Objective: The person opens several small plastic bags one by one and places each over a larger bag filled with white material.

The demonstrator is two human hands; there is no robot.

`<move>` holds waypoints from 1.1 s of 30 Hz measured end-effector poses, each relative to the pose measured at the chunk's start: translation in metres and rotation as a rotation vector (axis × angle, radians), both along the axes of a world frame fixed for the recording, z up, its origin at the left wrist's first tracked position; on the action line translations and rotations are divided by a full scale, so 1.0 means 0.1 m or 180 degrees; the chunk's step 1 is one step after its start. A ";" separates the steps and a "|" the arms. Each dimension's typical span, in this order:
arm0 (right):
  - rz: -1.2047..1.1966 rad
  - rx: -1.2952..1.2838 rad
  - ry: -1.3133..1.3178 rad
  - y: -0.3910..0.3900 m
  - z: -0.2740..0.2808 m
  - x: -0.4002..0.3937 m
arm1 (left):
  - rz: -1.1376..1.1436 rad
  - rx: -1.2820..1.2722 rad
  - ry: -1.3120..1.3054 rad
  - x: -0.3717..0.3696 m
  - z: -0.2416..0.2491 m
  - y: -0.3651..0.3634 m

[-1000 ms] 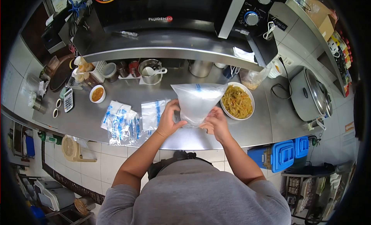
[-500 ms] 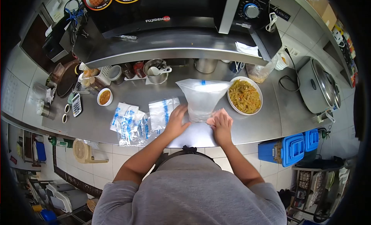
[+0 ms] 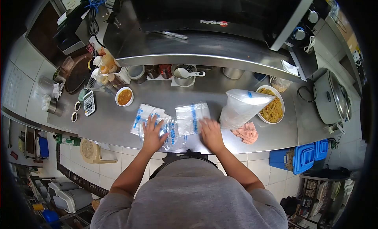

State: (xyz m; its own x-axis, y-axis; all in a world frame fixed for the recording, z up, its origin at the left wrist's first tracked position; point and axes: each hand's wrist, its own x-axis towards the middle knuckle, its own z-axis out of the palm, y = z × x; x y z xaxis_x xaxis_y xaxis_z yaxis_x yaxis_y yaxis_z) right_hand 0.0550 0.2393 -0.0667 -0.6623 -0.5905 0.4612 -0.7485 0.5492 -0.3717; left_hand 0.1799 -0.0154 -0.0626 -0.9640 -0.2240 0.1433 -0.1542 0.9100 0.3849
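My left hand (image 3: pixel 153 135) lies with fingers spread on the clear plastic packets with blue print (image 3: pixel 170 131) at the left. A flat stack of white bags with blue print (image 3: pixel 192 119) is on the counter between my hands. My right hand (image 3: pixel 211 133) touches the right edge of that stack, its fingers apart and somewhat blurred, holding nothing. Just right of it stands a filled, translucent plastic bag (image 3: pixel 239 111), its top leaning right over a bowl of noodles (image 3: pixel 271 112). A crumpled pink cloth (image 3: pixel 247 133) rests beside the bag's base.
A small bowl of orange sauce (image 3: pixel 125 97), a calculator (image 3: pixel 89 103) and two small dark cups stand at the left. The steel shelf (image 3: pixel 212 60) with a microwave overhangs the counter's back. At the right is a large cooker (image 3: pixel 332 96); blue bins (image 3: pixel 304 157) are below.
My right hand has let go of the pink cloth and moved left to the white bags. My left hand has shifted left onto the clear packets. The view has turned left.
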 end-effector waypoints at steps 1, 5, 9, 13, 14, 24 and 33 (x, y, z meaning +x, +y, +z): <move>-0.0326 0.0076 0.0052 -0.18 -0.01 -0.13 | 0.0010 0.0019 0.0009 -0.04 0.01 0.00; -0.0167 0.0714 0.0522 -0.35 -0.38 -0.46 | -0.0430 0.0281 0.0208 -0.21 0.08 0.03; 0.0123 0.0686 -0.0079 -0.32 -0.17 -0.38 | -0.0557 0.0513 0.0301 -0.39 0.15 0.09; -0.0203 0.0506 -0.0155 -0.34 -0.30 -0.43 | -0.0702 0.0709 0.0301 -0.64 0.07 0.21; -0.0040 0.0540 -0.0057 -0.31 -0.37 -0.50 | -0.0734 0.0733 0.0293 -0.70 0.04 0.25; -0.0026 -0.0466 -0.1387 -0.07 0.78 0.05 | -0.1310 0.2248 0.0766 -0.74 0.38 0.42; 0.0680 -0.1487 -0.1534 0.33 1.82 0.21 | -0.1572 0.4035 0.0705 -0.50 1.68 0.77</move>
State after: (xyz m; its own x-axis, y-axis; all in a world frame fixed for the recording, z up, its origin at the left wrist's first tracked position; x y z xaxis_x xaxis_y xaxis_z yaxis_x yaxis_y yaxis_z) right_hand 0.0758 0.2718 0.1151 -0.7481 -0.5422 0.3826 -0.5149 0.1106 -0.8501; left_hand 0.1294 0.0618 0.1056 -0.9649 0.0402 0.2594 0.2519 -0.1365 0.9581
